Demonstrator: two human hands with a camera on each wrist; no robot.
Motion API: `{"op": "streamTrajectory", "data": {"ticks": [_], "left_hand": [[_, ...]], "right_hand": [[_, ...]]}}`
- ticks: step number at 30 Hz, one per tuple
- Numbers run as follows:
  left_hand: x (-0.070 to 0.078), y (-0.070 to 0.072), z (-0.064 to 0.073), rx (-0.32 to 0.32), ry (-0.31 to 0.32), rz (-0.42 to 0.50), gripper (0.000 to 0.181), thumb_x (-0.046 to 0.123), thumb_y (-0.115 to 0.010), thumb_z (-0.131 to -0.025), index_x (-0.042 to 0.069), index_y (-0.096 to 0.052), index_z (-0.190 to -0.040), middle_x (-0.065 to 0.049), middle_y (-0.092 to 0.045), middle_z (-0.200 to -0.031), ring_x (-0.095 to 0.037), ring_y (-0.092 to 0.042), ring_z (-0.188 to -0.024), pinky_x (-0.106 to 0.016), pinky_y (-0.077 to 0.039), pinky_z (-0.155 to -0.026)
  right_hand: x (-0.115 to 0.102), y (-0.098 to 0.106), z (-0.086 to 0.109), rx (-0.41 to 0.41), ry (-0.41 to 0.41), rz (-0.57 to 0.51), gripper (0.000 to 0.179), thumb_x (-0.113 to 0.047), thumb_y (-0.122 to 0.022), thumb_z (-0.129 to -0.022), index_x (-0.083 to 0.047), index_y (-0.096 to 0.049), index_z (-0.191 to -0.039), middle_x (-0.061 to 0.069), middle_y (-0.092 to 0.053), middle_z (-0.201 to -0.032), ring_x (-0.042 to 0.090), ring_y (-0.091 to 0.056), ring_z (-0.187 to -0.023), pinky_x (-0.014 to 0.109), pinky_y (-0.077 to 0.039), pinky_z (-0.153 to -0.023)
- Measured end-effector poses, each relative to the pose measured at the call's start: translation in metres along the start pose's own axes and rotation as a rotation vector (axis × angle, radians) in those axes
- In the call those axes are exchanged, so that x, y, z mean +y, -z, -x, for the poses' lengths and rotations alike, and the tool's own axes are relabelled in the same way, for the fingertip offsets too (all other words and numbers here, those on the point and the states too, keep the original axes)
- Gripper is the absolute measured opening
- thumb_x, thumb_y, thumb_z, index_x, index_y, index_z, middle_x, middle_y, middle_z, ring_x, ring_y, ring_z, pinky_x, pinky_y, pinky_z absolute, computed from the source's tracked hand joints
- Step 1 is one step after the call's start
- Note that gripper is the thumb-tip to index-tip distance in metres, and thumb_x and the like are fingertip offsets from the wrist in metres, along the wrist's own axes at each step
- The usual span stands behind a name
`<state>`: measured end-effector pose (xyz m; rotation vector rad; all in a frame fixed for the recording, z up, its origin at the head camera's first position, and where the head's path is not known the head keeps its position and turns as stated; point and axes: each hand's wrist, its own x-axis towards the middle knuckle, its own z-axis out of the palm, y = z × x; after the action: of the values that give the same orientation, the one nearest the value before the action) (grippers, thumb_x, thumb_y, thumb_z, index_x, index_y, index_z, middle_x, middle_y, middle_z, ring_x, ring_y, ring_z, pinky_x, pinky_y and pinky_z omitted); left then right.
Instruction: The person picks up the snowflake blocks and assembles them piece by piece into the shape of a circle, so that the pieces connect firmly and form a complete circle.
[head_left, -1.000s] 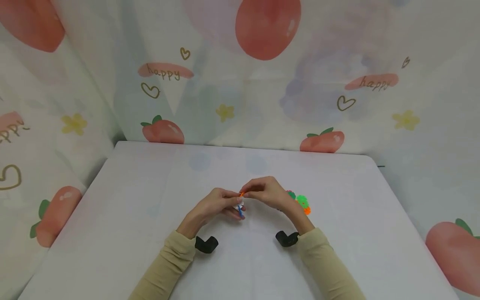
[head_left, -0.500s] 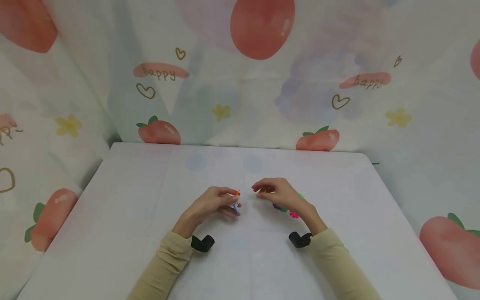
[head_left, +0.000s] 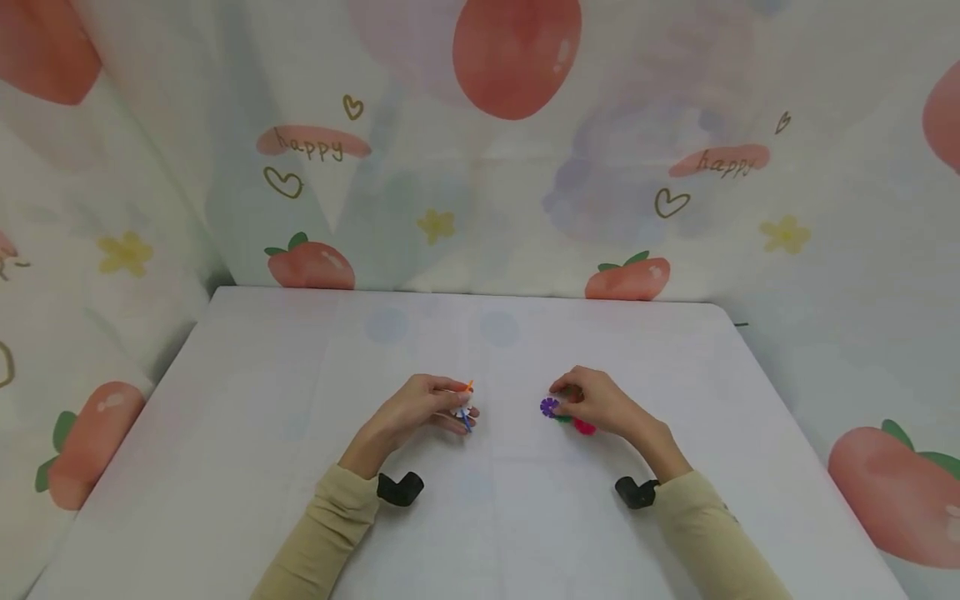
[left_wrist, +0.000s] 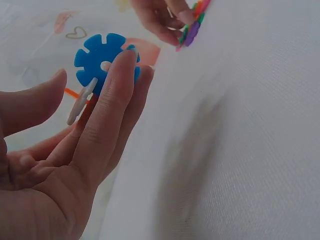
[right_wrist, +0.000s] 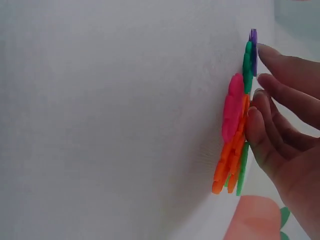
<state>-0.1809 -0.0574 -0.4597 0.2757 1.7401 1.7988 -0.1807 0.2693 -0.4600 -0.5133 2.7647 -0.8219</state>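
Between its thumb and fingers, my left hand [head_left: 416, 406] holds a small joined cluster of notched plastic snowflake discs. A blue disc [left_wrist: 102, 52] faces the left wrist camera; a white disc [left_wrist: 82, 102] and an orange disc [left_wrist: 71, 93] show edge-on beside it. My right hand [head_left: 602, 402] is over a small pile of similar discs, bent fingertips right at them. The pile has a purple disc [right_wrist: 254, 50], a green disc [right_wrist: 247, 65], a pink disc [right_wrist: 232, 107] and orange discs [right_wrist: 225, 167]. In the head view the hand covers much of this pile.
The hands are over a white table [head_left: 480, 517], with a printed cloth wall [head_left: 420, 167] behind it and more printed cloth at both sides. A black camera mount [head_left: 401, 489] sits at the left wrist and another black mount [head_left: 636, 492] at the right.
My right hand has left the cluster in my left hand and moved right to the loose discs. The left hand keeps its hold; the head view has shifted slightly.
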Motion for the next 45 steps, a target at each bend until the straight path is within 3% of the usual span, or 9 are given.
{"op": "streamTrajectory", "data": {"ticks": [6,15,25,33,42,45], "left_hand": [[-0.001,0.001,0.001,0.007,-0.012,-0.013,0.045,0.014,-0.062,-0.104,-0.014,-0.055,-0.138,-0.029,-0.072,-0.117,-0.027,-0.077,-0.092,-0.039,-0.063,-0.084],[-0.001,0.000,-0.001,0.035,-0.012,-0.038,0.041,0.011,-0.062,-0.103,-0.014,-0.057,-0.135,-0.031,-0.068,-0.123,-0.021,-0.078,-0.086,-0.037,-0.063,-0.081],[-0.001,0.000,-0.003,0.078,0.021,-0.091,0.038,0.010,-0.062,-0.103,-0.012,-0.060,-0.133,-0.026,-0.071,-0.121,-0.019,-0.078,-0.081,-0.038,-0.063,-0.081],[0.000,-0.004,-0.002,0.084,0.035,-0.118,0.039,0.015,-0.067,-0.101,-0.008,-0.064,-0.131,-0.021,-0.074,-0.116,-0.023,-0.078,-0.077,-0.039,-0.059,-0.094],[-0.001,-0.004,-0.005,0.078,0.009,-0.160,0.038,0.015,-0.068,-0.100,-0.009,-0.066,-0.129,-0.020,-0.075,-0.112,-0.019,-0.077,-0.076,-0.036,-0.063,-0.083],[-0.002,-0.003,-0.005,0.077,0.001,-0.167,0.037,0.014,-0.069,-0.099,-0.010,-0.067,-0.128,-0.021,-0.076,-0.111,-0.017,-0.076,-0.076,-0.035,-0.063,-0.079]], "right_hand": [[0.000,-0.007,-0.005,0.008,0.035,0.025,0.021,-0.012,-0.085,-0.085,-0.004,-0.072,-0.099,0.003,-0.062,-0.087,0.014,-0.052,-0.079,0.026,-0.046,-0.070],[-0.010,-0.015,-0.011,0.054,0.041,-0.067,0.010,-0.010,-0.078,-0.090,-0.009,-0.071,-0.096,0.000,-0.071,-0.086,0.011,-0.060,-0.077,0.025,-0.053,-0.071],[-0.035,-0.023,-0.025,0.099,0.055,-0.255,0.015,-0.014,-0.073,-0.096,-0.005,-0.069,-0.109,0.002,-0.075,-0.087,0.014,-0.069,-0.075,0.023,-0.056,-0.072],[-0.053,-0.026,-0.033,0.076,0.051,-0.365,0.020,-0.021,-0.071,-0.099,-0.011,-0.072,-0.116,0.001,-0.073,-0.087,0.016,-0.067,-0.079,0.025,-0.058,-0.075],[-0.065,-0.028,-0.042,0.049,0.083,-0.439,0.019,-0.015,-0.064,-0.102,-0.009,-0.072,-0.118,0.006,-0.076,-0.098,0.021,-0.069,-0.082,0.042,-0.061,-0.080],[-0.068,-0.028,-0.044,0.046,0.071,-0.441,0.019,-0.012,-0.063,-0.101,-0.008,-0.073,-0.118,0.006,-0.075,-0.096,0.021,-0.069,-0.081,0.039,-0.060,-0.078]]}}
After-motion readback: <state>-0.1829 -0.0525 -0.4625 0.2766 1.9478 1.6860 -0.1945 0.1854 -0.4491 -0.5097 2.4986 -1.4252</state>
